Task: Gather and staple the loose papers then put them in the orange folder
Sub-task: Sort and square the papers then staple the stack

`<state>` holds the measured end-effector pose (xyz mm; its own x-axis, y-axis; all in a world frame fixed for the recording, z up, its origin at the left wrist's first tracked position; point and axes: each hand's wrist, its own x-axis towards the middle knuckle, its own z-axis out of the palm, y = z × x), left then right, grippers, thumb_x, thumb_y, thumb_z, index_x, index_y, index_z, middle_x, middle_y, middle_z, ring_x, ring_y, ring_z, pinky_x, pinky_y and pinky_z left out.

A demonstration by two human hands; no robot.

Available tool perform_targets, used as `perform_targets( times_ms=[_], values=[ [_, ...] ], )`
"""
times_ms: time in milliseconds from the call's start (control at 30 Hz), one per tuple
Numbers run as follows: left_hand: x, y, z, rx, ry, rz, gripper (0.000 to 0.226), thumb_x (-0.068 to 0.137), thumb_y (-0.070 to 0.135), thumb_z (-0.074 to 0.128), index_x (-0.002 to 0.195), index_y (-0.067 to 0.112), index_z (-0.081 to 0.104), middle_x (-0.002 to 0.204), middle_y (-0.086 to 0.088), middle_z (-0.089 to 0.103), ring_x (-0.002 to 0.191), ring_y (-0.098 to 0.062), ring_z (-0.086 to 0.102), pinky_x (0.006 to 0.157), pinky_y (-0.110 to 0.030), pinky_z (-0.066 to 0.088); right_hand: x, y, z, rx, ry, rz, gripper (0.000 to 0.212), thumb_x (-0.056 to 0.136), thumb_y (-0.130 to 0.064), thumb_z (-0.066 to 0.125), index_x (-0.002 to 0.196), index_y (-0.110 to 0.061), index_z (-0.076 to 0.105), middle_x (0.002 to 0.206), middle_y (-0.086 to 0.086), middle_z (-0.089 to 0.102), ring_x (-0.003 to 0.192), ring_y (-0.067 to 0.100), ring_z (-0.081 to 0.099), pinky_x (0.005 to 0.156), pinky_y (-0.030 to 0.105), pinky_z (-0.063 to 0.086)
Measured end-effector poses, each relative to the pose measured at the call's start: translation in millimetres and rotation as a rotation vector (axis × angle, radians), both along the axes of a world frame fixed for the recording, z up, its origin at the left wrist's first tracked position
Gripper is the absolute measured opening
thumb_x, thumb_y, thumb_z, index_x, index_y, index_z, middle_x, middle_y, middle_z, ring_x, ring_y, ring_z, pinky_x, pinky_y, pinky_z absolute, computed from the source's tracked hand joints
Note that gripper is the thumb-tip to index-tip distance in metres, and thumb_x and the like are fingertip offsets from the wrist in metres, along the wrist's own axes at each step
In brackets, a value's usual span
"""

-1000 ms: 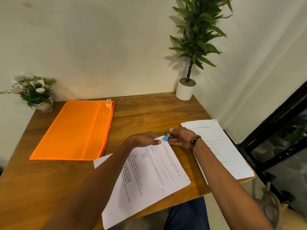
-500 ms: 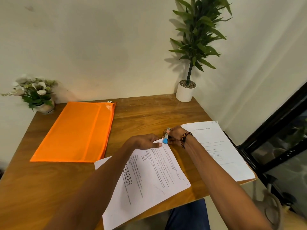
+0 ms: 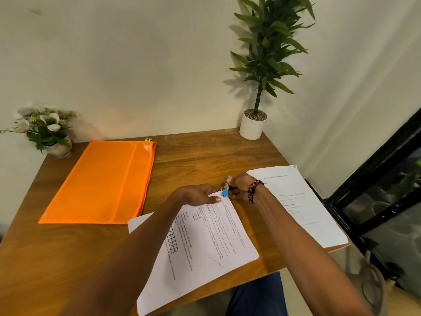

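Papers (image 3: 200,245) on wooden table (image 3: 205,156), left hand (image 3: 196,196) pressing flat, right hand (image 3: 239,187) pinching stapler (image 3: 226,187) (cream wall (image 3: 136,65) behind)

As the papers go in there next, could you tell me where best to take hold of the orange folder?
Take the orange folder by its long right edge, coming from the right. It lies flat on the table, and that edge faces bare wood nearest both hands.

Left hand (image 3: 197,194) flat; right hand (image 3: 239,187) curled, gripping.
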<state>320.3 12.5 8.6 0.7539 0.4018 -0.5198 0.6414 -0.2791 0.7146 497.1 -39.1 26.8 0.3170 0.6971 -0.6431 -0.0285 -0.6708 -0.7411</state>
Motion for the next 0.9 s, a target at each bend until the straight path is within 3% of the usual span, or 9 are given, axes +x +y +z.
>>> perform_targets(
  times_ms=[100, 333, 467, 533, 600, 633, 700, 800, 900],
  values=[
    [0.5, -1.3, 2.6, 0.003, 0.005, 0.013, 0.039, 0.105, 0.035, 0.051, 0.139, 0.017, 0.049, 0.116, 0.000, 0.068, 0.083, -0.005, 0.069, 0.068, -0.015, 0.054, 0.0, 1.6, -1.1, -0.001, 0.004, -0.008, 0.026, 0.102, -0.010, 0.051, 0.122, 0.003, 0.062, 0.116, 0.020, 0.067, 0.083, 0.024, 0.067, 0.059, 0.035, 0.056],
    [-3.7, 1.5, -5.8, 0.010, -0.073, -0.045, 0.043, 0.103, 0.041, 0.052, 0.139, 0.018, 0.055, 0.120, 0.000, 0.073, 0.095, -0.013, 0.074, 0.077, -0.023, 0.057, -0.3, 5.7, -7.1, 0.021, -0.010, -0.009, 0.022, 0.102, -0.011, 0.052, 0.116, 0.000, 0.065, 0.114, 0.017, 0.070, 0.094, 0.025, 0.068, 0.060, 0.033, 0.057],
    [-4.2, -4.7, -2.9, -0.038, -0.126, -0.030, 0.050, 0.103, 0.055, 0.041, 0.129, 0.018, 0.064, 0.118, 0.004, 0.074, 0.103, -0.011, 0.072, 0.089, -0.027, 0.057, 0.4, 9.1, -13.4, 0.037, -0.053, -0.006, 0.019, 0.102, -0.011, 0.052, 0.101, -0.005, 0.070, 0.110, 0.016, 0.072, 0.097, 0.027, 0.070, 0.074, 0.038, 0.060],
    [-0.5, -10.7, -1.1, -0.047, -0.143, 0.055, 0.059, 0.100, 0.064, 0.038, 0.116, 0.018, 0.072, 0.108, 0.004, 0.077, 0.095, -0.010, 0.073, 0.087, -0.029, 0.057, -1.2, 10.1, -13.4, 0.045, -0.083, 0.006, 0.022, 0.101, -0.009, 0.052, 0.090, -0.009, 0.071, 0.103, 0.015, 0.072, 0.092, 0.026, 0.068, 0.081, 0.041, 0.061],
    [3.8, -12.3, -6.5, -0.033, -0.192, 0.184, 0.051, 0.097, 0.061, 0.051, 0.083, 0.019, 0.075, 0.080, 0.004, 0.075, 0.068, -0.007, 0.068, 0.068, -0.024, 0.049, -4.3, 10.1, -12.0, 0.054, -0.121, 0.036, 0.024, 0.101, -0.009, 0.053, 0.085, -0.011, 0.071, 0.098, 0.014, 0.071, 0.091, 0.026, 0.067, 0.086, 0.044, 0.060],
    [4.9, -13.3, -8.0, -0.035, -0.213, 0.246, 0.046, 0.096, 0.055, 0.058, 0.068, 0.022, 0.071, 0.069, 0.004, 0.071, 0.058, -0.005, 0.062, 0.062, -0.022, 0.044, -6.8, 9.8, -9.0, 0.061, -0.135, 0.052, 0.024, 0.102, -0.011, 0.053, 0.086, -0.012, 0.071, 0.098, 0.013, 0.072, 0.092, 0.026, 0.067, 0.088, 0.045, 0.059],
    [6.0, -13.7, -11.0, -0.044, -0.236, 0.319, 0.046, 0.093, 0.049, 0.067, 0.054, 0.025, 0.066, 0.069, -0.001, 0.072, 0.053, -0.004, 0.058, 0.065, -0.023, 0.043, -7.5, 10.2, -5.5, 0.088, -0.191, 0.091, 0.020, 0.102, -0.014, 0.054, 0.097, -0.009, 0.073, 0.110, 0.014, 0.072, 0.095, 0.027, 0.066, 0.093, 0.046, 0.057],
    [2.0, -14.0, -13.4, -0.080, -0.331, 0.374, 0.029, 0.091, 0.044, 0.072, 0.073, 0.022, 0.079, 0.083, -0.003, 0.078, 0.065, -0.008, 0.069, 0.070, -0.027, 0.051, -8.2, 12.9, 3.0, 0.104, -0.210, 0.155, 0.029, 0.101, -0.017, 0.055, 0.119, 0.003, 0.065, 0.121, 0.019, 0.067, 0.106, 0.034, 0.064, 0.101, 0.044, 0.051],
    [-4.2, -11.2, -13.1, -0.081, -0.408, 0.425, 0.031, 0.089, 0.045, 0.074, 0.088, 0.014, 0.081, 0.087, -0.007, 0.079, 0.072, -0.021, 0.074, 0.068, -0.028, 0.051, -8.5, 11.2, 3.8, 0.141, 0.012, 0.199, 0.034, 0.095, -0.031, 0.066, 0.109, 0.000, 0.062, 0.107, 0.016, 0.070, 0.098, 0.028, 0.066, 0.088, 0.040, 0.058]
  ],
)
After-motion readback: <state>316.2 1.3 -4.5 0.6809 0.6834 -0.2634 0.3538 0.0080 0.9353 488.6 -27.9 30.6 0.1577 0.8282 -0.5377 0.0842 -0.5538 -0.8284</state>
